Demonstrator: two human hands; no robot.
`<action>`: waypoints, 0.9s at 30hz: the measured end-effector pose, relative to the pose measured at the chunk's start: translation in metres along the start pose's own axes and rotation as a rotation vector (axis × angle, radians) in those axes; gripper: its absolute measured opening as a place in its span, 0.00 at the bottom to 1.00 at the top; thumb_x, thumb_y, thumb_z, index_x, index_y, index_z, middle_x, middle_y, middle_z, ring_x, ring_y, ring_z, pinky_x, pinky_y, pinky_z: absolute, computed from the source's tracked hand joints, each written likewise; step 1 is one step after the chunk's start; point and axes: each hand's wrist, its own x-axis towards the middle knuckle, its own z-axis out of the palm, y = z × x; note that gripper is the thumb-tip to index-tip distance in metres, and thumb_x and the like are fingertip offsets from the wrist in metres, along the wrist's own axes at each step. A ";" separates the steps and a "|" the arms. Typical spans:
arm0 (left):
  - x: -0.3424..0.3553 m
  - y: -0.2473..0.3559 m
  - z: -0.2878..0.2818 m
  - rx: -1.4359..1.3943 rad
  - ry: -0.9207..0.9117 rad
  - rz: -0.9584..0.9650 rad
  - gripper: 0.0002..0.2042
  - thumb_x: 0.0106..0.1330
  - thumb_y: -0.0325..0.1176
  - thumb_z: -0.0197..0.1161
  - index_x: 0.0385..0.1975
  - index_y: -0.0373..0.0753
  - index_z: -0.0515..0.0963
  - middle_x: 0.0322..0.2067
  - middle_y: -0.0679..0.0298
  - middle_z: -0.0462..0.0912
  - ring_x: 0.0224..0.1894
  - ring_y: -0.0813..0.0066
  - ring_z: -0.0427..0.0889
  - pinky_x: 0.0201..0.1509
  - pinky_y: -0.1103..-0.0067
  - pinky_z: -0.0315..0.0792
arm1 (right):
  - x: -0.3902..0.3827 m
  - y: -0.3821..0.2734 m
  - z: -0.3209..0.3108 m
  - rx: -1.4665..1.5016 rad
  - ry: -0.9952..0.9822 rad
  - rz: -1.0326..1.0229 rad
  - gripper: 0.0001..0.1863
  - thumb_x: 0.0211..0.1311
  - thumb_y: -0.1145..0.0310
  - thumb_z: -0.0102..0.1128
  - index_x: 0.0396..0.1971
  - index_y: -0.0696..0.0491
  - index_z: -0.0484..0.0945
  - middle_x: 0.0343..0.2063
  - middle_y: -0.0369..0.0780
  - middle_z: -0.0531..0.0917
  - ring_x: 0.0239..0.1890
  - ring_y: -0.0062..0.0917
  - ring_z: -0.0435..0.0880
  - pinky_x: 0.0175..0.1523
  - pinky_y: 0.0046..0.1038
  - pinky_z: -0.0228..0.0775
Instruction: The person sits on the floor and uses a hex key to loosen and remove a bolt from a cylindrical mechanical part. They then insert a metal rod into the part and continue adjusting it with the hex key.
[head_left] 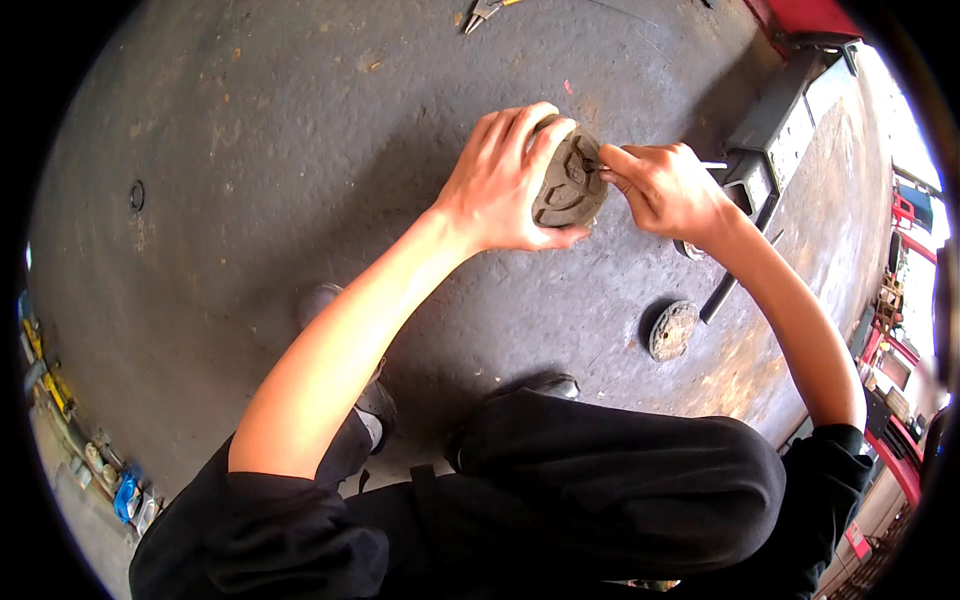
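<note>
My left hand [500,180] grips a round grey-brown pad [570,185] with raised shapes moulded on its face. The fingers curl over its upper edge and the thumb lies along the lower one. At the right side of that face, my right hand [665,190] is pinched close to a small dark hole. What its fingertips hold is hidden; a thin pale strip shows beyond the knuckles, and I cannot tell whether it belongs to it. A second round pad [673,331], dusty and worn, lies on the floor below my right hand.
A dark metal lift arm [770,145] with a hollow square end runs toward the upper right. Yellow-handled pliers [482,14] lie at the far edge. A black ring [136,196] rests on the grey floor [250,130] at left. Shelves with parts line the right.
</note>
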 end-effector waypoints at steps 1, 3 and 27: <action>0.000 0.000 0.000 0.005 -0.014 0.005 0.50 0.39 0.53 0.80 0.64 0.39 0.63 0.61 0.53 0.66 0.61 0.52 0.70 0.65 0.58 0.65 | 0.000 0.003 0.001 0.002 0.006 -0.013 0.09 0.61 0.71 0.60 0.40 0.53 0.72 0.23 0.44 0.82 0.25 0.45 0.82 0.28 0.41 0.74; -0.001 -0.001 -0.004 0.019 -0.043 0.012 0.51 0.39 0.54 0.80 0.65 0.39 0.63 0.62 0.53 0.66 0.62 0.51 0.69 0.66 0.58 0.64 | 0.002 0.003 0.000 0.002 -0.019 -0.027 0.09 0.60 0.72 0.58 0.40 0.53 0.72 0.23 0.44 0.82 0.25 0.45 0.82 0.28 0.41 0.75; 0.009 0.016 -0.011 0.243 -0.191 -0.009 0.49 0.38 0.55 0.78 0.60 0.32 0.67 0.60 0.45 0.64 0.69 0.44 0.59 0.73 0.49 0.52 | -0.040 0.057 -0.014 -0.084 0.083 0.103 0.27 0.71 0.47 0.52 0.25 0.59 0.72 0.19 0.46 0.72 0.27 0.43 0.75 0.41 0.40 0.67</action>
